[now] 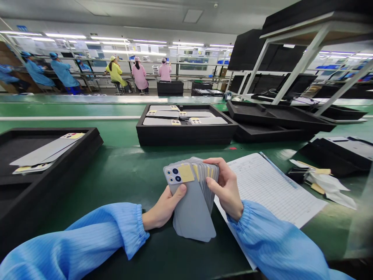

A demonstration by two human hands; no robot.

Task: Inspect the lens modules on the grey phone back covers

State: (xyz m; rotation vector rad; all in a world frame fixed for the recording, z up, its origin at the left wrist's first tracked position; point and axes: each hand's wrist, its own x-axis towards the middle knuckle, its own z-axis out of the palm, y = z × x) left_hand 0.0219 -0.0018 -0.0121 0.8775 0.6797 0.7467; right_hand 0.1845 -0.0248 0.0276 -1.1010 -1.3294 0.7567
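As the person sat at the green bench (122, 165), both hands held a fanned stack of grey phone back covers (194, 212) in front of the body. The left hand (163, 208) had its grip clamped on the stack's lower side, with the thumb pressed on the front cover. The right hand (225, 188) had its grip clamped on the far side, with the fingers curled over the top edges. Spread this way, the covers seemed to be held so that the camera corners, each with a yellow film patch (185, 173), could be seen together.

Straight ahead, a black foam tray (186, 137) held more covers laid flat in rows, and a second tray (35, 202) on the left held a few lying loosely at an angle. Both seemed placed within reach of a seated worker. A ruled paper sheet (271, 190) lay beside the right hand, with a blue pen (276, 169) along its upper edge, and crumpled white wrapping (329, 186) lay farther right.

The fingers and overlapping covers hid most of the stack, so the number of covers could not be counted. It was also hard to tell whether its lower end touched the bench, and the sheet's entries were too small to read.
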